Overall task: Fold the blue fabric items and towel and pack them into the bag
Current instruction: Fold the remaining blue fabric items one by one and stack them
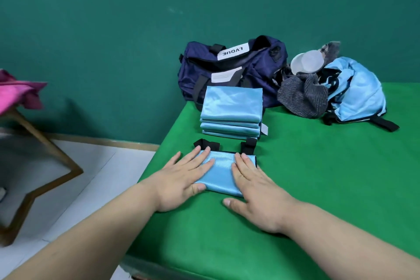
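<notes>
While the folded blue piece [221,173] lies near the front left corner of the green table [318,188], we've got both palms flat on it: left hand [181,179] on its left end, right hand [256,191] on its right, fingers straight, gripping nothing. Black straps [206,144] poke out past its far edge. Just behind sits a stack of folded blue pieces [231,111], then the navy bag [227,68] against the teal wall [113,29]. Its top looks open, but we can't see inside. Right of it, a grey towel [302,95] and crumpled blue fabric [356,95] are heaped together.
</notes>
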